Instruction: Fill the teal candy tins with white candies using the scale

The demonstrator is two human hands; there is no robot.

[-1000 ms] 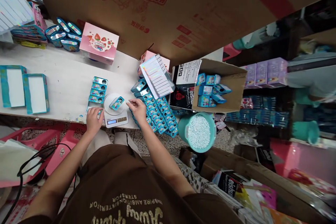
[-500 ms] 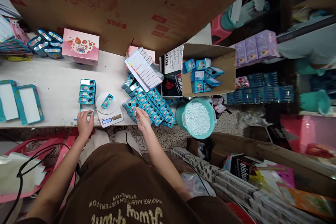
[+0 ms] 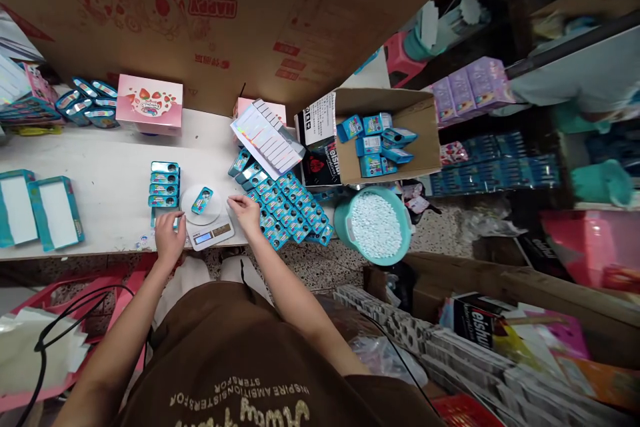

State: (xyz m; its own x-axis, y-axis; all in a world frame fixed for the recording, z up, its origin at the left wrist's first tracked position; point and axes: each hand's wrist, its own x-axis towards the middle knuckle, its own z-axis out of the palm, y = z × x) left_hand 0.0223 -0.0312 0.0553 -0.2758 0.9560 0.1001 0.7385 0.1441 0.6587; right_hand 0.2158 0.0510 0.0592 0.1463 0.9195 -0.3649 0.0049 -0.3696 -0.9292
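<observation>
My left hand is at the near end of a blue display box, its fingers curled over the near right corner. A row of small blue tins fills the far part of that box. One blue tin lies at a slant on the round plate of a white kitchen scale with a lit display. Just right of the plate is my right hand, thumb and fingertips pinched together; whatever they hold is too small to name. Many more blue tins stand packed in rows beyond it.
A teal bucket of white pellets stands off the table's right end. Beside it, an open carton holds loose blue tins. Card sheets lie over the packed tins. A pink box and flat blue boxes are on the left.
My right hand has moved left, from over the packed tins to the scale's right side. My left hand has shifted slightly right along the display box. The tin stays on the scale.
</observation>
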